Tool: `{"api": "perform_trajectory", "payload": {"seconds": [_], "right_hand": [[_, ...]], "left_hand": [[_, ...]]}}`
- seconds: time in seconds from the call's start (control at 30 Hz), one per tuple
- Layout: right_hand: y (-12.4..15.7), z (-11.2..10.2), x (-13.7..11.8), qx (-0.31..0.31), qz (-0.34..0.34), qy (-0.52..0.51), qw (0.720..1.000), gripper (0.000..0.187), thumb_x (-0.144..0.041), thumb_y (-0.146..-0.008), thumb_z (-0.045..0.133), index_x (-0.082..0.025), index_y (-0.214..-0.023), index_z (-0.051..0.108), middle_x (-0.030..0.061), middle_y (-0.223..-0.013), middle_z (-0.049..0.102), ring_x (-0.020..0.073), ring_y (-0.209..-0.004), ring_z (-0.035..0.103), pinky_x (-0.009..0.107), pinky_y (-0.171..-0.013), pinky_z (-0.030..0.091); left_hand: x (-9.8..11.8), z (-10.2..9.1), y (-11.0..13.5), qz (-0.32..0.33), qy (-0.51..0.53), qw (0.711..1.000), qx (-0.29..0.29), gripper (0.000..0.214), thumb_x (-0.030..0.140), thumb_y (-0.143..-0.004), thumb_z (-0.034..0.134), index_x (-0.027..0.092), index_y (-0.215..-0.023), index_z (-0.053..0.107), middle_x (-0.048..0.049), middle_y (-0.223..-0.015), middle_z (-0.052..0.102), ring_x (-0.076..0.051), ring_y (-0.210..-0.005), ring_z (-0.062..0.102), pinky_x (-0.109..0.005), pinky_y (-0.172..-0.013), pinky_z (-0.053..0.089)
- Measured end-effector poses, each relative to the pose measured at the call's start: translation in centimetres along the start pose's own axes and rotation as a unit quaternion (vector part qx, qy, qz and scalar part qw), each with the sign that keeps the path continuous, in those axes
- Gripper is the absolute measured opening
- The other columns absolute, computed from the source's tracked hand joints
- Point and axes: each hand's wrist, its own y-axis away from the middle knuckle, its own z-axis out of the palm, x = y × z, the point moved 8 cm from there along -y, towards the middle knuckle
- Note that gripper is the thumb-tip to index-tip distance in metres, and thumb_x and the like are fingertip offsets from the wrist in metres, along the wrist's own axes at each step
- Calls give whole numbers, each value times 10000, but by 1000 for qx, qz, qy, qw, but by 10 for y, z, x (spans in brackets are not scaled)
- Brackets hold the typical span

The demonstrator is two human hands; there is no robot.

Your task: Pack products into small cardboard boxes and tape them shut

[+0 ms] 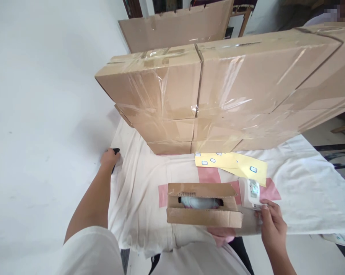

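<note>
A small brown cardboard box (pixel 202 208) lies near the table's front edge, with a slot in its top showing something pale inside. My right hand (pixel 271 225) is at the box's right end, fingers closed on a white label (pixel 251 193) being stuck there. My left hand (pixel 109 157) reaches out to the table's left edge, its fingers curled round a small black object (pixel 115 151) that I cannot make out. A yellow backing sheet (pixel 232 164) with a few blue-edged stickers lies just behind the box.
A stack of large taped cardboard cartons (pixel 218 88) fills the back of the table, which is covered with a white cloth (pixel 304 191) bearing pink patches. Another carton (pixel 175 25) leans against the white wall at the left. A person's sleeve shows at top right.
</note>
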Motion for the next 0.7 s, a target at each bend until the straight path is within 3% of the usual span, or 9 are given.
{"api": "perform_trajectory", "payload": {"seconds": [0.7], "right_hand": [[1,3,-23,-20,-17,11,1000,557,-651,-902,568,-190,-589,570,91,-1077,602,255,-1034,584,381,-867,438]], "left_hand": [[2,-2,4,0,-7,1000,15,477,425,-925,554,63,-1235,587,-319,-1155,686,-430,-1123,681,-505,-861,563]]}}
